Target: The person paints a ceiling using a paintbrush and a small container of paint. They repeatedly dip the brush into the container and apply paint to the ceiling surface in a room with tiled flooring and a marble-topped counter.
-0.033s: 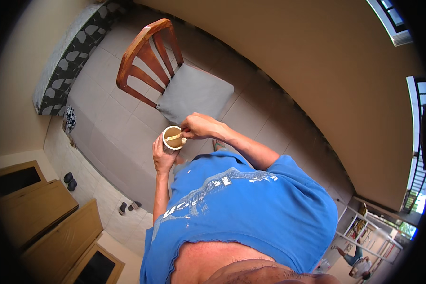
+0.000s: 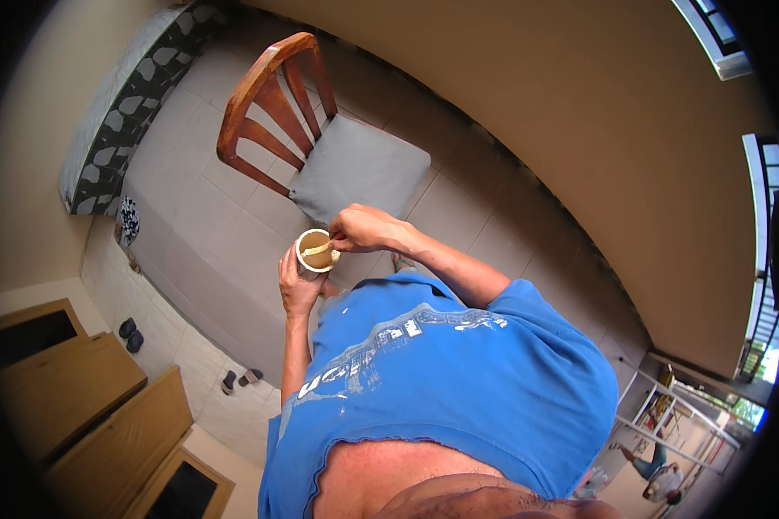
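My left hand (image 2: 295, 290) is wrapped round the side of a cup (image 2: 301, 270) with a thick pale rim. Tan-brown shows inside it, along with some pale stuff near the rim. Pinched in my right hand (image 2: 361, 229) is a thin, pale, flat stick (image 2: 318, 249), which reaches over the rim into the cup. Whether it is a spoon or a plain stick I cannot tell. The cup is in front of my blue shirt (image 2: 441, 372), near the front of a wooden chair with a grey seat (image 2: 363, 164).
Grey tiles (image 2: 225, 233) cover the floor. Wooden doors (image 2: 78, 389) stand at the lower left, near dark shoes (image 2: 130, 336) and sandals (image 2: 238, 381). A stone-patterned ledge (image 2: 112, 147) runs at the upper left. Another person (image 2: 662, 476) is far off at the lower right, beyond a pale metal railing (image 2: 666, 411).
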`<move>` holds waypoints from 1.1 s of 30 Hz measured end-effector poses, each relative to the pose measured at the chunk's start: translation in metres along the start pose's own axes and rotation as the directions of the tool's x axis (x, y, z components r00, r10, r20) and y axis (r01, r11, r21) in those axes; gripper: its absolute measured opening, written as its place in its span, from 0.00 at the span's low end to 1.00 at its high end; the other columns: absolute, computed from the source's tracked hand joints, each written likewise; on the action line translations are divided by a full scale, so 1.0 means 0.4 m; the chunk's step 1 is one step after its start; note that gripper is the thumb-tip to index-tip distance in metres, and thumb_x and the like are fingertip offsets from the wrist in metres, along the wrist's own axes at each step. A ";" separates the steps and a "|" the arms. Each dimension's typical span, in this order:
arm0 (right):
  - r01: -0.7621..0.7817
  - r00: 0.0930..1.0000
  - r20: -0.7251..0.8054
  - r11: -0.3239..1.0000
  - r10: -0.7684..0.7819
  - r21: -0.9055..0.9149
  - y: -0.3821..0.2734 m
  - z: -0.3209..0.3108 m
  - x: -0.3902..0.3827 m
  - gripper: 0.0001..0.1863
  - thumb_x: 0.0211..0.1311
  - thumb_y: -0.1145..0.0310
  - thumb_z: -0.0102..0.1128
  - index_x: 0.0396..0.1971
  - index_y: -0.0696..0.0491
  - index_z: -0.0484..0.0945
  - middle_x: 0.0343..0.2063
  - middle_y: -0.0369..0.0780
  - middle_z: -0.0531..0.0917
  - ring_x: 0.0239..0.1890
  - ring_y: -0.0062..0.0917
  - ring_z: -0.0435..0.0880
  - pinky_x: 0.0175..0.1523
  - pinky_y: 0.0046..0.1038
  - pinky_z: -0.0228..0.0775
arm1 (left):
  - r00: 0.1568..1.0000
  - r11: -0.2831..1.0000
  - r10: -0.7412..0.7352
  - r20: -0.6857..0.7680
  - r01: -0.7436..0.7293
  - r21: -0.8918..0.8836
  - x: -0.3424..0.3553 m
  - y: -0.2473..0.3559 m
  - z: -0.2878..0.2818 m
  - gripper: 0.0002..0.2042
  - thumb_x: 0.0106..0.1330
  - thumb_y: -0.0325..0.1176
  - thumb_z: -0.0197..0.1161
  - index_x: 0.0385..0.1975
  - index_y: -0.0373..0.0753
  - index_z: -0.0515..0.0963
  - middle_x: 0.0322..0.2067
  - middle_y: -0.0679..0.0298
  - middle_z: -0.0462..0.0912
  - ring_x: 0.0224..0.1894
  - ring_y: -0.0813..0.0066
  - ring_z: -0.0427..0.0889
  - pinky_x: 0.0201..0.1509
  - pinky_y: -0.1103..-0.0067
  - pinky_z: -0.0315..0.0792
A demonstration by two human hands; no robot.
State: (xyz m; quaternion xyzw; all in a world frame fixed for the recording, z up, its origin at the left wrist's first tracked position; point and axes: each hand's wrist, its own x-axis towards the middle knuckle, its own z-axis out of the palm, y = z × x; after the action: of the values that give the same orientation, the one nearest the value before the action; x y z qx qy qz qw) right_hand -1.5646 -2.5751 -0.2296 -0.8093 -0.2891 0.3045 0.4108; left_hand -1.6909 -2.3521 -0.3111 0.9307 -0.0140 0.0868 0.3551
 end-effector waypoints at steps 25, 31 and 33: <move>0.087 0.996 0.002 0.995 -0.087 -0.048 -0.641 0.353 1.165 0.13 0.56 0.64 0.67 0.36 0.57 0.87 0.31 0.46 0.88 0.36 0.42 0.88 0.41 0.39 0.80 | 0.991 0.988 -0.127 -0.053 0.131 0.079 0.385 -0.913 -0.882 0.42 0.46 0.36 0.84 0.63 0.33 0.71 0.56 0.50 0.79 0.57 0.47 0.77 0.60 0.60 0.74; 0.096 0.995 0.038 0.992 -0.093 -0.080 -0.662 0.305 1.411 0.12 0.57 0.65 0.65 0.35 0.57 0.87 0.31 0.47 0.88 0.36 0.44 0.88 0.40 0.41 0.79 | 0.985 0.978 -0.154 -0.076 0.162 0.129 0.559 -1.061 -0.940 0.41 0.45 0.35 0.84 0.62 0.32 0.72 0.55 0.50 0.79 0.56 0.47 0.77 0.59 0.60 0.74; 0.103 0.995 0.024 0.992 -0.101 -0.075 -0.675 0.280 1.505 0.11 0.57 0.65 0.65 0.34 0.57 0.86 0.31 0.48 0.88 0.35 0.46 0.87 0.39 0.42 0.79 | 0.988 0.984 -0.153 -0.040 0.155 0.083 0.650 -1.110 -0.974 0.41 0.45 0.35 0.84 0.61 0.33 0.72 0.55 0.50 0.79 0.56 0.48 0.78 0.59 0.60 0.74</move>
State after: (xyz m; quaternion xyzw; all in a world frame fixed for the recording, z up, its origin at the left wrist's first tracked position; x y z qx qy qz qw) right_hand -1.3156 -1.9543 -0.2096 -0.8053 -0.3457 0.2801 0.3917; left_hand -1.4552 -1.7527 -0.2735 0.9418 0.0676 0.0751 0.3207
